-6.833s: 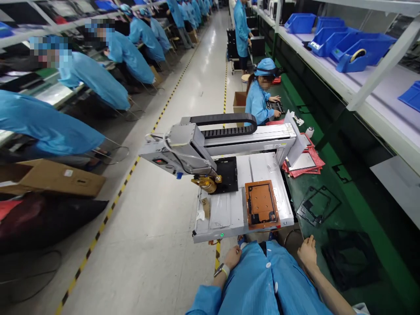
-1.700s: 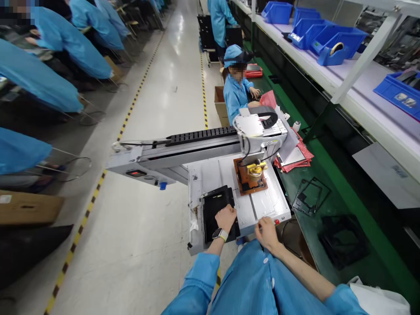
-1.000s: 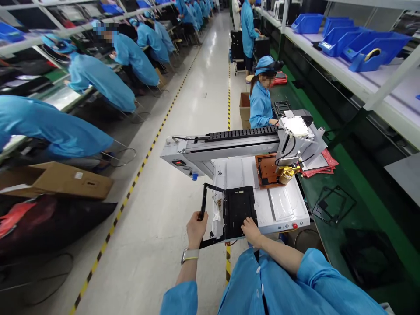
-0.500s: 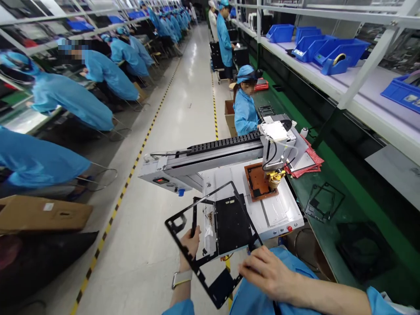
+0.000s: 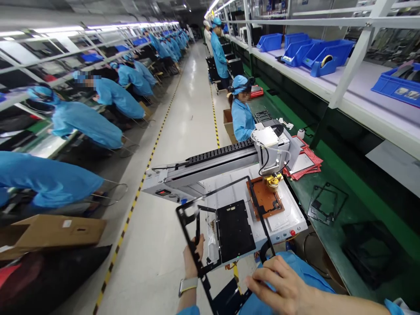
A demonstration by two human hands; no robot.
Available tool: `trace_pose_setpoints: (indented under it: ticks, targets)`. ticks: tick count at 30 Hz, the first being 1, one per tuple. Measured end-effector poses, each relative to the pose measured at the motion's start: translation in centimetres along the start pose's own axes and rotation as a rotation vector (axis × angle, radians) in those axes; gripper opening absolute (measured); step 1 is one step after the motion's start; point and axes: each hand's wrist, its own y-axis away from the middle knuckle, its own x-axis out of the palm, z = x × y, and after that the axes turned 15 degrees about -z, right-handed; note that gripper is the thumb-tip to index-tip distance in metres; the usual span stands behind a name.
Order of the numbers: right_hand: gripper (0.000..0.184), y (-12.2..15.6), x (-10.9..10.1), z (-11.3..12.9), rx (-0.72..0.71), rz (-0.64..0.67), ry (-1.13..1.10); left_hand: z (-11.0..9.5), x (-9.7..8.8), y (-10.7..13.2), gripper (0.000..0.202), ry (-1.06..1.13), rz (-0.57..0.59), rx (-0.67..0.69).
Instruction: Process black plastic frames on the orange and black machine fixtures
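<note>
Two hands hold a black frame over the machine

The left hand [image 5: 193, 259] is closed on the left edge of the thin black frame [image 5: 228, 298]. The right hand [image 5: 285, 288] has its fingers bent around the near right corner. The frame is in the air, tilted, just above the black fixture [image 5: 235, 229], whose side lid stands open beside the left hand. On the white machine bed [image 5: 290, 216], next to the fixture, an orange jig [image 5: 264, 201] lies under the brass head [image 5: 273, 179]. A second frame [image 5: 326, 202] lies apart on the green bench [image 5: 328, 238].
</note>
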Motion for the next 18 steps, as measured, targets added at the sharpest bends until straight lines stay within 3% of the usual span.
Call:
trace_pose_setpoints:
  ticks: [8,18]
  targets:
    - [0.046,-0.2,-0.8,-0.3,0.13,-0.133,0.015,-1.0,-0.2,-0.1,0.052,0.027,0.077,-0.005]
    - [0.02,-2.3,-5.7,-3.8,0.47,-0.301,-0.046,-1.3,-1.6,-0.4,0.047,-0.114,0.125,-0.042]
